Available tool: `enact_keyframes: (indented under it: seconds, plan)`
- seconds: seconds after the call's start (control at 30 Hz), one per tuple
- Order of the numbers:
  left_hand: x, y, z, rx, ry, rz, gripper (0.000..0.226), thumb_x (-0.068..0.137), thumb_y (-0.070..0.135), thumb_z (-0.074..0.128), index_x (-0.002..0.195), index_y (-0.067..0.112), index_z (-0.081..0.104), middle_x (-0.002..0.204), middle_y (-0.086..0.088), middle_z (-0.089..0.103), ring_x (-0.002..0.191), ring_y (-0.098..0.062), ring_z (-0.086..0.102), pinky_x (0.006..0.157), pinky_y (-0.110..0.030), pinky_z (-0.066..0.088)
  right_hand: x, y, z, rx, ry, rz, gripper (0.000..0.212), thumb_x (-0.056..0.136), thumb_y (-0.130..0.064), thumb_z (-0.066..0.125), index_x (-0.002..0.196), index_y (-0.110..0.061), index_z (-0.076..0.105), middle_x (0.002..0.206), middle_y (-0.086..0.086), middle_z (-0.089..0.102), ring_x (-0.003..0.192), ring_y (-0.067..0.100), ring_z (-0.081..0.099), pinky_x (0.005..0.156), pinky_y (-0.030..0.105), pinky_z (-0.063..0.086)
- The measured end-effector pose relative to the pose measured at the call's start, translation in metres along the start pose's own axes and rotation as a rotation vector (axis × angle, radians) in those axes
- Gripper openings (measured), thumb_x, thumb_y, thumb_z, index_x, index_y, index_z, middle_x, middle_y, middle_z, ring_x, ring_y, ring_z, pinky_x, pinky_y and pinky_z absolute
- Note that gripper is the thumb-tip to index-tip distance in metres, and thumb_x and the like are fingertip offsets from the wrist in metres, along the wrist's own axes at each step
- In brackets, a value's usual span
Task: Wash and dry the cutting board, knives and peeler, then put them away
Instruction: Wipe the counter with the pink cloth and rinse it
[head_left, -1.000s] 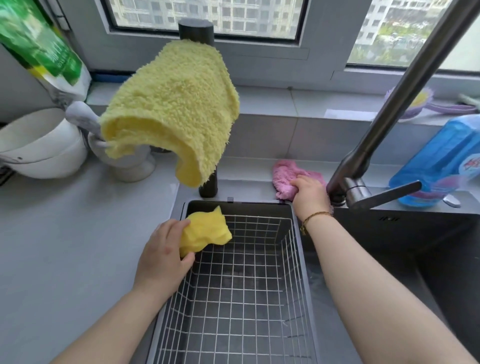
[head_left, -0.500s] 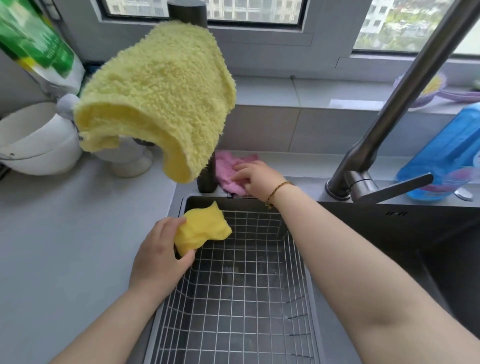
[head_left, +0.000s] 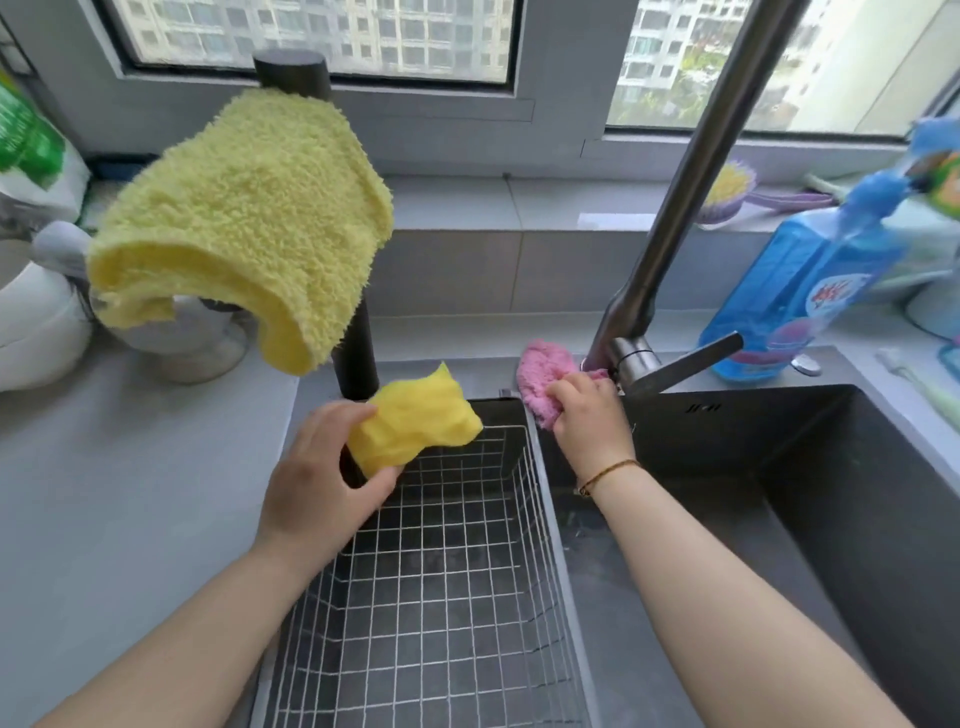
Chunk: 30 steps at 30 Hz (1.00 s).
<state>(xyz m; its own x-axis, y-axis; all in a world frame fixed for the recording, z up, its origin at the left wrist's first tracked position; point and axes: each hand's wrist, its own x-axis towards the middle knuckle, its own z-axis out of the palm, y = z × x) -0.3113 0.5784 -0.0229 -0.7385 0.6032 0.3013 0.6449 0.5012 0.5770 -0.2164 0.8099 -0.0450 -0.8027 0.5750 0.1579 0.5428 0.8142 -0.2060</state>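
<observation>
Left hand (head_left: 317, 478) is gripping a crumpled yellow cloth (head_left: 415, 421), right hand (head_left: 587, 421) a fluffy pink rag (head_left: 540, 374). Likely wiping down; next, stowing cloths.

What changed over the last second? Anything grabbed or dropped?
The right hand swept the pink cloth left toward the dark post, then back right to the faucet base. Nothing taken or released. The left hand still holds the yellow cloth over the wire basket corner.
</observation>
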Motion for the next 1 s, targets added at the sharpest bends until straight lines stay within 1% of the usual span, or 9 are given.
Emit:
enact_keyframes:
  seconds: [0.07,0.17,0.3,0.43,0.57,0.67,0.77,0.93,1.0]
  plan:
    - [0.023,0.014,0.010,-0.081,0.014,0.009,0.050,0.069,0.002,0.076,0.115,-0.001,0.056,0.117,-0.016,0.055,0.103,-0.030,0.053,0.080,-0.030,0.038,-0.016,0.001,-0.005,0.043,0.038,0.032,0.033,0.082,0.003,0.053,0.114,-0.004,0.061,0.117,0.013,0.060,0.111,0.035,0.050,0.101,0.039,0.035]
    - [0.059,0.031,0.033,-0.132,-0.022,-0.002,0.048,0.082,0.009,0.065,0.126,0.001,0.048,0.127,-0.015,0.048,0.114,-0.030,0.048,0.086,-0.034,0.038,-0.045,0.010,-0.014,0.137,0.184,0.092,0.031,0.057,0.015,0.069,0.085,0.002,0.069,0.083,0.018,0.069,0.072,0.040,0.063,0.069,0.044,0.053]
    - [0.091,0.026,0.061,0.039,-0.165,-0.043,0.051,0.087,0.015,0.059,0.133,0.005,0.043,0.135,-0.016,0.044,0.122,-0.033,0.043,0.100,-0.041,0.034,-0.082,0.022,-0.029,0.236,0.179,0.274,0.027,0.082,0.005,0.052,0.106,-0.001,0.065,0.111,0.014,0.063,0.102,0.032,0.052,0.083,0.023,0.034]
    - [0.096,0.032,0.073,0.144,-0.264,-0.106,0.058,0.089,0.019,0.057,0.141,0.008,0.034,0.146,-0.015,0.031,0.132,-0.033,0.031,0.106,-0.043,0.028,-0.120,0.038,-0.046,0.278,0.267,0.422,0.031,0.079,-0.010,0.046,0.098,-0.001,0.068,0.104,0.014,0.064,0.094,0.030,0.050,0.069,0.006,0.028]
    - [0.083,0.059,0.070,0.070,-0.185,0.010,0.063,0.088,0.015,0.057,0.143,0.006,0.029,0.152,-0.016,0.019,0.140,-0.030,0.017,0.114,-0.037,0.011,-0.148,0.051,-0.053,0.321,0.354,0.545,0.025,0.081,-0.003,0.051,0.098,0.001,0.068,0.104,0.015,0.064,0.097,0.033,0.050,0.069,0.010,0.022]
    - [0.068,0.084,0.067,0.043,-0.173,0.208,0.058,0.086,0.012,0.059,0.138,0.003,0.037,0.148,-0.016,0.031,0.138,-0.030,0.025,0.113,-0.036,0.012,-0.147,0.066,-0.049,0.409,0.356,0.646,0.026,0.086,-0.002,0.051,0.108,-0.003,0.065,0.112,0.012,0.060,0.106,0.028,0.049,0.076,0.012,0.027]
    - [0.056,0.121,0.071,-0.016,-0.220,0.351,0.051,0.087,0.010,0.057,0.136,0.005,0.042,0.142,-0.013,0.042,0.133,-0.026,0.036,0.108,-0.030,0.020,-0.129,0.083,-0.055,0.509,0.427,0.745,0.030,0.089,-0.007,0.046,0.116,-0.006,0.060,0.121,0.010,0.056,0.112,0.025,0.048,0.085,0.022,0.037]
    - [0.061,0.189,0.098,0.021,-0.320,0.330,0.054,0.092,0.018,0.052,0.142,0.017,0.032,0.145,-0.003,0.039,0.130,-0.022,0.040,0.103,-0.030,0.030,-0.094,0.117,-0.062,0.502,0.392,0.577,0.033,0.091,-0.003,0.043,0.121,-0.006,0.057,0.127,0.009,0.053,0.117,0.022,0.042,0.092,0.017,0.031]
    - [0.071,0.204,0.110,0.064,-0.345,0.272,0.055,0.092,0.018,0.052,0.143,0.021,0.032,0.143,-0.003,0.043,0.128,-0.024,0.043,0.101,-0.032,0.033,-0.078,0.128,-0.061,0.467,0.413,0.472,0.031,0.092,-0.005,0.044,0.120,-0.006,0.058,0.126,0.009,0.055,0.116,0.023,0.044,0.099,0.022,0.034]
